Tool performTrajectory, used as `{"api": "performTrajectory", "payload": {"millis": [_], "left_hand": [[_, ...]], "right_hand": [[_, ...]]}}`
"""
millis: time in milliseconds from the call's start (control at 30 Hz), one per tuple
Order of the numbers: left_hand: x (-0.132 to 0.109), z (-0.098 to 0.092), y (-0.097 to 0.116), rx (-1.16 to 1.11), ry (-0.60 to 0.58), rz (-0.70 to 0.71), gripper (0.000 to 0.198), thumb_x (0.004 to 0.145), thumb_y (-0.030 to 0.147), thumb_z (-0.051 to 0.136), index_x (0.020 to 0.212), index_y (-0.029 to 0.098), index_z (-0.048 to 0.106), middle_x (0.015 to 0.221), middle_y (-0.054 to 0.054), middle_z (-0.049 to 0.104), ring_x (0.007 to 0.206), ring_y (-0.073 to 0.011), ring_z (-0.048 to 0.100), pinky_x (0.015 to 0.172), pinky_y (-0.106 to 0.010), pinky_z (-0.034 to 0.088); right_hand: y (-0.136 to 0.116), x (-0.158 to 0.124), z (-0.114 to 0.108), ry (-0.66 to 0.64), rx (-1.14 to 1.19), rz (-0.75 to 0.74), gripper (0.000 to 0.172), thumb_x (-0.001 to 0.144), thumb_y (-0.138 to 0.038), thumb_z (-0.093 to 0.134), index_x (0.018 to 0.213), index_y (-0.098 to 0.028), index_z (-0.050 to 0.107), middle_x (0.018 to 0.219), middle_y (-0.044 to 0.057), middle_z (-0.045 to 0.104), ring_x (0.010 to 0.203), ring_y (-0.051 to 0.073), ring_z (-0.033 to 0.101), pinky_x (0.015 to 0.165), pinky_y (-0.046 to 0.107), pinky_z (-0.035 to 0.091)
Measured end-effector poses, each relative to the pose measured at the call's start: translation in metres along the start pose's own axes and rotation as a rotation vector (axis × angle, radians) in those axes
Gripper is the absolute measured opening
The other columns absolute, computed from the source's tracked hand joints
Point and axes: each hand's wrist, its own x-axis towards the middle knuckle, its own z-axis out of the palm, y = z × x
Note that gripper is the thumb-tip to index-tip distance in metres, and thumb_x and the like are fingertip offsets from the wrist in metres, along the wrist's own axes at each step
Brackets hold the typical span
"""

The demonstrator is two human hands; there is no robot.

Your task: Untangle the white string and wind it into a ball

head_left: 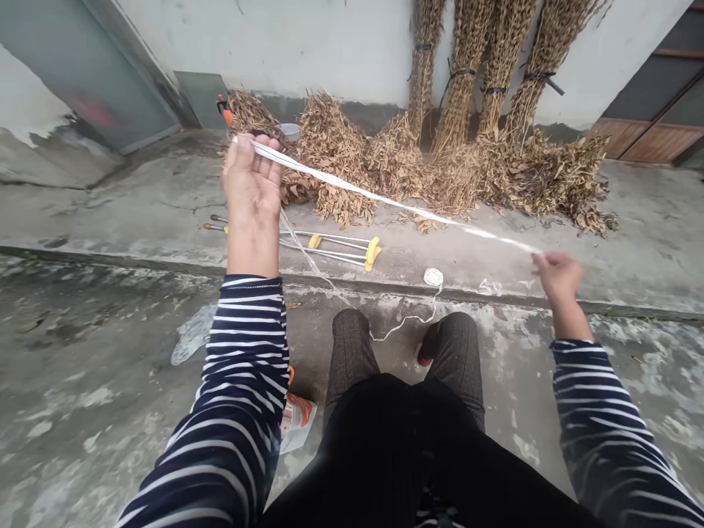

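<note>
A white cord (363,192) stretches taut and slanting between my two hands. My left hand (253,172), raised at the upper left with its palm toward me, pinches one part of it between thumb and fingers. Lower down at the right, my right hand (559,277) is closed on the other end, slightly blurred. From my left hand a loose length hangs down past my knees. That slack runs along the ground to a small white coil of cord (433,277) on the step's edge.
Dry plant bundles (467,81) lean against the wall (308,44). Yellow-padded metal crutches (352,249) lie on the concrete step (137,198). Clear plastic (193,336) lies at the left, and a white and orange bag (300,418) rests beside my leg. A white bowl (290,132) stands among the stalks.
</note>
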Motion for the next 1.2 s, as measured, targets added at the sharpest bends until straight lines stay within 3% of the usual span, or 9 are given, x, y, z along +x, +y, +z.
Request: {"api": "performTrajectory", "payload": {"millis": [67, 167, 300, 400, 467, 567, 633, 833, 1200], "left_hand": [[-0.004, 0.009, -0.01, -0.041, -0.028, -0.033, 0.022, 0.106, 0.036, 0.054, 0.091, 0.027, 0.068, 0.092, 0.008, 0.076, 0.136, -0.0168, 0.055, 0.118, -0.036, 0.047], [-0.023, 0.042, -0.022, -0.077, -0.099, -0.089, 0.017, 0.102, 0.034, 0.06, 0.093, 0.023, 0.07, 0.097, 0.0, 0.077, 0.121, -0.018, 0.068, 0.105, -0.031, 0.056], [-0.054, 0.095, -0.026, -0.08, -0.293, -0.172, 0.013, 0.099, 0.032, 0.065, 0.097, 0.02, 0.071, 0.101, -0.005, 0.078, 0.108, -0.0162, 0.074, 0.094, -0.027, 0.06], [-0.078, 0.124, -0.022, -0.085, -0.425, -0.239, 0.015, 0.097, 0.032, 0.068, 0.1, 0.018, 0.071, 0.1, -0.005, 0.079, 0.101, -0.0151, 0.076, 0.091, -0.028, 0.061], [-0.094, 0.137, -0.02, -0.081, -0.511, -0.288, 0.018, 0.095, 0.034, 0.07, 0.101, 0.016, 0.072, 0.1, -0.006, 0.079, 0.098, -0.0154, 0.077, 0.09, -0.028, 0.061], [-0.114, 0.15, -0.018, -0.065, -0.608, -0.355, 0.022, 0.094, 0.036, 0.072, 0.1, 0.015, 0.072, 0.099, -0.007, 0.08, 0.098, -0.0159, 0.077, 0.09, -0.028, 0.06], [-0.122, 0.156, -0.018, -0.05, -0.637, -0.375, 0.023, 0.093, 0.037, 0.073, 0.099, 0.015, 0.072, 0.098, -0.007, 0.08, 0.096, -0.0155, 0.077, 0.091, -0.027, 0.06], [-0.128, 0.16, -0.018, -0.016, -0.684, -0.353, 0.024, 0.091, 0.039, 0.075, 0.094, 0.015, 0.073, 0.093, -0.006, 0.08, 0.091, -0.0144, 0.077, 0.09, -0.027, 0.059], [-0.122, 0.156, -0.017, -0.004, -0.653, -0.35, 0.024, 0.092, 0.039, 0.075, 0.099, 0.016, 0.073, 0.095, -0.006, 0.08, 0.099, -0.0172, 0.078, 0.091, -0.028, 0.06]], "right_hand": [[-0.005, -0.015, 0.015, -0.2, -0.104, 0.124, 0.043, 0.087, -0.048, 0.068, 0.056, -0.02, 0.065, 0.055, 0.013, 0.062, 0.051, 0.024, 0.06, 0.051, 0.038, 0.044], [-0.034, -0.039, 0.051, -0.484, -0.171, 0.147, 0.036, 0.073, -0.039, 0.085, 0.048, -0.019, 0.066, 0.048, 0.008, 0.064, 0.044, 0.018, 0.056, 0.052, 0.033, 0.042], [-0.091, -0.069, 0.094, -0.953, -0.18, -0.197, 0.012, 0.08, -0.028, 0.078, 0.082, -0.018, 0.083, 0.075, 0.006, 0.078, 0.069, 0.02, 0.07, 0.068, 0.029, 0.048], [-0.127, -0.073, 0.104, -1.144, -0.072, -0.309, 0.037, 0.073, -0.034, 0.085, 0.107, -0.017, 0.084, 0.084, 0.007, 0.08, 0.071, 0.021, 0.07, 0.068, 0.03, 0.05], [-0.148, -0.063, 0.099, -1.065, 0.132, -0.26, 0.041, 0.078, -0.045, 0.082, 0.109, -0.019, 0.083, 0.093, 0.009, 0.081, 0.074, 0.021, 0.071, 0.067, 0.032, 0.054], [-0.179, -0.035, 0.082, -0.627, 0.512, -0.244, 0.038, 0.082, -0.052, 0.078, 0.109, -0.025, 0.082, 0.118, 0.009, 0.078, 0.092, 0.022, 0.071, 0.074, 0.036, 0.059], [-0.196, -0.017, 0.072, -0.47, 0.751, -0.28, 0.041, 0.077, -0.049, 0.086, 0.111, -0.028, 0.081, 0.12, 0.007, 0.076, 0.098, 0.02, 0.07, 0.077, 0.035, 0.061], [-0.207, -0.001, 0.068, -0.52, 0.995, -0.252, 0.04, 0.072, -0.055, 0.089, 0.088, -0.02, 0.081, 0.088, 0.007, 0.076, 0.065, 0.012, 0.063, 0.044, 0.021, 0.045], [-0.204, -0.007, 0.072, -0.346, 1.015, -0.254, 0.032, 0.063, -0.045, 0.097, 0.079, -0.022, 0.082, 0.077, 0.004, 0.077, 0.07, 0.015, 0.069, 0.053, 0.025, 0.057]]}}
